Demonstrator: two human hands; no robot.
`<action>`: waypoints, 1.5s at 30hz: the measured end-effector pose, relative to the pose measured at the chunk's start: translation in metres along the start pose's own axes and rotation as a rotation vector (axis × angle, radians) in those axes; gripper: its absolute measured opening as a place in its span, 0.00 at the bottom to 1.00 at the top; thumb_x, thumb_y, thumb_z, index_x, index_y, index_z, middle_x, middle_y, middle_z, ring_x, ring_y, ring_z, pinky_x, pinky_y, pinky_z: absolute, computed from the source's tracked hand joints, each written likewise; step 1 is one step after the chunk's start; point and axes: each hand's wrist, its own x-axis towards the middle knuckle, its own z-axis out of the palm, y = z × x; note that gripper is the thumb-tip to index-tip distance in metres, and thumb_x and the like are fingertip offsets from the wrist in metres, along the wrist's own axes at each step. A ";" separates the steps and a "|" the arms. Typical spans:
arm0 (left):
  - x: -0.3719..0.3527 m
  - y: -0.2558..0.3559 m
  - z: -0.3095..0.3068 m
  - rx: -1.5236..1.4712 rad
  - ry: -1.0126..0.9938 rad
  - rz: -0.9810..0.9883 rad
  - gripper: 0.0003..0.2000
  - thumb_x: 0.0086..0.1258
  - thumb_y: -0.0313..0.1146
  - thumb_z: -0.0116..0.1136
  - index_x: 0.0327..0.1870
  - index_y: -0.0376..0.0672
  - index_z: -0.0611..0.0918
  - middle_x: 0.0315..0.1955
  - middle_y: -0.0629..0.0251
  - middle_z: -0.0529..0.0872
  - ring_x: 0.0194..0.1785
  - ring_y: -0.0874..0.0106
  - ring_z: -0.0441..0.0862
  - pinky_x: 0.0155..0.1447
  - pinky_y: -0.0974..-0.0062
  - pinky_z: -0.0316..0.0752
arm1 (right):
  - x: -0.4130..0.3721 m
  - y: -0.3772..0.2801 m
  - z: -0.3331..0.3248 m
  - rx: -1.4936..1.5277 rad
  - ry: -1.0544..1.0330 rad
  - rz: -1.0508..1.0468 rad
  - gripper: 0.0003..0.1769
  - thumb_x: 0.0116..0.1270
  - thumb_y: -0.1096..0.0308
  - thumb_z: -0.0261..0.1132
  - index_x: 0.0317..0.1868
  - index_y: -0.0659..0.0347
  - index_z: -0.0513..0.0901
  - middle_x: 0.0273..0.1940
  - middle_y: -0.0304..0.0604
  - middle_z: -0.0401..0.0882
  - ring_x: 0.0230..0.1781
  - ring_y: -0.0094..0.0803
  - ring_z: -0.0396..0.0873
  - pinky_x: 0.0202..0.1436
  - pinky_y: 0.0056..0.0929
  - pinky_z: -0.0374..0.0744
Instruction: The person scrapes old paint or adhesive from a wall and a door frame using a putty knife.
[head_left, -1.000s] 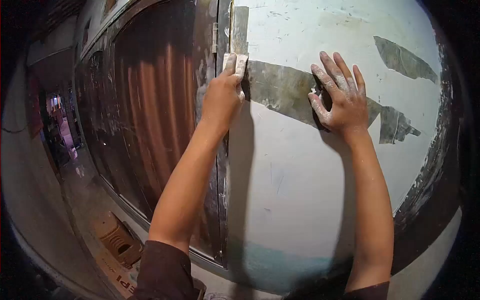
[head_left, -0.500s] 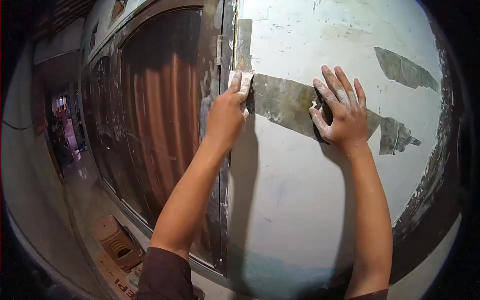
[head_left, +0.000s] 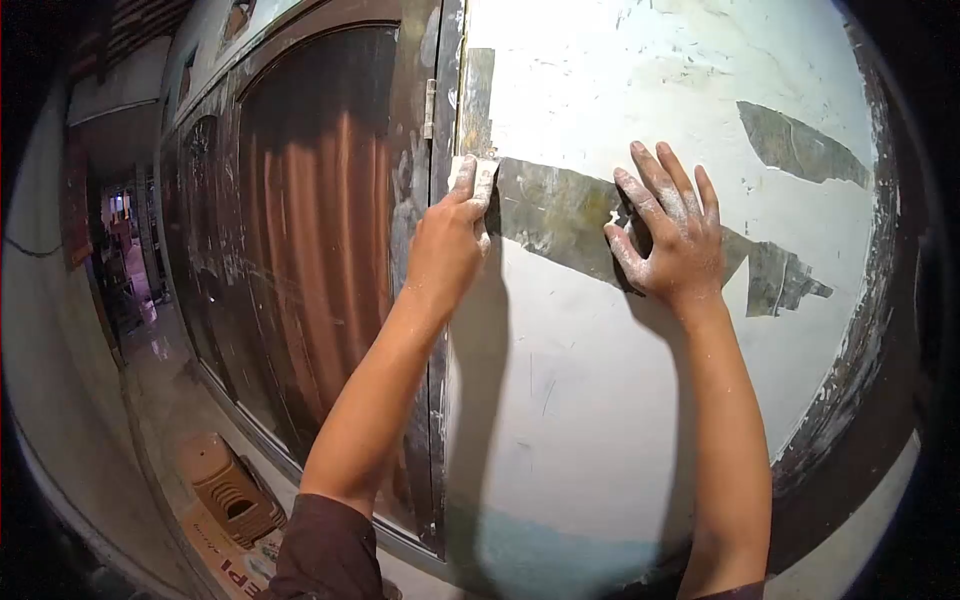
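My left hand (head_left: 449,232) is closed around a small white, dusty pad (head_left: 486,165), its fingers pressing it to the wall right beside the wooden frame. The pad's kind is not clear, as the fingers cover much of it. Higher up to the right, my right hand (head_left: 683,240) lies with fingers spread against the wall (head_left: 590,400), white powder on its fingertips. Between the two hands runs a grey-brown bare strip (head_left: 555,205) where the white coating is gone. The right palm covers part of that strip and a dark spot.
Left of the wall stands a dark wooden frame with a hinge (head_left: 430,108) and a panel showing a brown curtain (head_left: 320,240). On the floor sit a brown plastic stool (head_left: 215,475) and a printed carton (head_left: 215,550). More bare patches (head_left: 800,145) mark the wall at right.
The whole view has shifted slightly, so wall and hands appear a little lower and further left. Both hands stay at nearly the same places on the wall.
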 end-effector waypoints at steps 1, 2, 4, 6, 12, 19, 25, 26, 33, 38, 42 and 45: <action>0.003 -0.002 0.000 0.000 0.002 0.000 0.11 0.63 0.23 0.63 0.46 0.35 0.89 0.52 0.47 0.87 0.53 0.42 0.85 0.58 0.49 0.80 | 0.000 0.001 0.001 0.004 0.012 -0.003 0.32 0.62 0.54 0.74 0.69 0.41 0.82 0.80 0.32 0.70 0.84 0.38 0.62 0.86 0.56 0.56; 0.012 0.002 -0.005 0.006 -0.048 -0.019 0.13 0.63 0.20 0.62 0.48 0.33 0.88 0.64 0.49 0.81 0.56 0.43 0.85 0.61 0.54 0.80 | 0.000 0.001 0.001 0.005 0.012 -0.003 0.32 0.62 0.54 0.74 0.69 0.41 0.83 0.80 0.33 0.71 0.84 0.38 0.62 0.86 0.55 0.56; 0.021 0.017 -0.021 0.013 -0.167 -0.095 0.14 0.62 0.18 0.61 0.49 0.30 0.87 0.74 0.50 0.74 0.58 0.45 0.85 0.63 0.59 0.81 | 0.000 0.000 0.000 0.012 0.005 -0.003 0.32 0.62 0.54 0.74 0.69 0.41 0.83 0.79 0.33 0.71 0.84 0.38 0.62 0.86 0.55 0.56; 0.017 0.018 -0.020 0.007 -0.152 -0.081 0.14 0.61 0.18 0.62 0.49 0.30 0.87 0.75 0.50 0.74 0.59 0.45 0.85 0.62 0.59 0.81 | 0.000 0.001 0.001 0.014 0.016 -0.006 0.32 0.63 0.54 0.73 0.69 0.41 0.83 0.79 0.33 0.71 0.84 0.38 0.62 0.85 0.55 0.56; 0.005 0.016 -0.015 0.021 -0.151 -0.057 0.18 0.59 0.16 0.62 0.52 0.30 0.87 0.74 0.50 0.75 0.60 0.46 0.85 0.62 0.61 0.81 | 0.000 0.001 0.002 -0.015 0.041 -0.011 0.28 0.65 0.49 0.72 0.66 0.40 0.84 0.79 0.30 0.71 0.83 0.32 0.62 0.86 0.53 0.58; 0.004 0.009 -0.005 -0.024 -0.113 -0.083 0.12 0.64 0.23 0.63 0.48 0.35 0.90 0.56 0.47 0.87 0.54 0.44 0.85 0.61 0.51 0.80 | 0.000 0.001 0.003 -0.018 0.026 0.003 0.29 0.66 0.49 0.71 0.67 0.39 0.83 0.79 0.28 0.70 0.83 0.32 0.61 0.87 0.53 0.57; 0.014 0.026 -0.019 0.021 -0.149 -0.088 0.16 0.61 0.19 0.64 0.51 0.33 0.89 0.63 0.45 0.84 0.56 0.43 0.85 0.63 0.58 0.79 | 0.000 0.000 0.001 -0.029 0.016 0.003 0.28 0.66 0.49 0.71 0.67 0.38 0.83 0.79 0.28 0.70 0.83 0.31 0.62 0.87 0.53 0.57; 0.012 0.025 -0.017 0.020 -0.154 -0.091 0.16 0.61 0.19 0.64 0.51 0.33 0.89 0.63 0.45 0.84 0.56 0.43 0.85 0.63 0.58 0.79 | 0.000 0.000 0.001 -0.031 0.019 0.003 0.28 0.66 0.49 0.71 0.67 0.38 0.83 0.79 0.27 0.70 0.83 0.31 0.62 0.87 0.53 0.57; 0.018 0.026 -0.020 0.014 -0.148 -0.068 0.18 0.58 0.18 0.66 0.51 0.32 0.89 0.55 0.40 0.86 0.54 0.43 0.86 0.62 0.57 0.80 | -0.002 0.000 0.003 -0.035 0.026 0.003 0.28 0.66 0.50 0.71 0.67 0.38 0.83 0.79 0.27 0.70 0.83 0.30 0.61 0.86 0.52 0.58; 0.020 0.021 -0.017 0.002 -0.144 -0.053 0.14 0.61 0.20 0.63 0.49 0.34 0.90 0.55 0.42 0.85 0.53 0.43 0.86 0.60 0.55 0.80 | -0.001 0.000 0.004 -0.033 0.034 -0.002 0.28 0.65 0.50 0.71 0.67 0.38 0.83 0.79 0.26 0.70 0.83 0.31 0.62 0.86 0.52 0.59; 0.014 0.020 -0.017 0.011 -0.100 0.034 0.13 0.62 0.22 0.64 0.48 0.35 0.91 0.46 0.42 0.89 0.50 0.44 0.87 0.57 0.52 0.81 | -0.001 0.002 0.005 -0.032 0.055 -0.005 0.28 0.65 0.49 0.71 0.66 0.38 0.83 0.79 0.26 0.71 0.83 0.30 0.62 0.86 0.51 0.58; 0.017 0.021 -0.012 0.004 -0.072 0.031 0.12 0.63 0.23 0.64 0.47 0.36 0.90 0.45 0.43 0.89 0.50 0.44 0.86 0.57 0.52 0.81 | 0.000 0.000 0.004 -0.032 0.047 0.001 0.28 0.66 0.49 0.71 0.66 0.38 0.83 0.79 0.26 0.70 0.83 0.30 0.62 0.87 0.51 0.58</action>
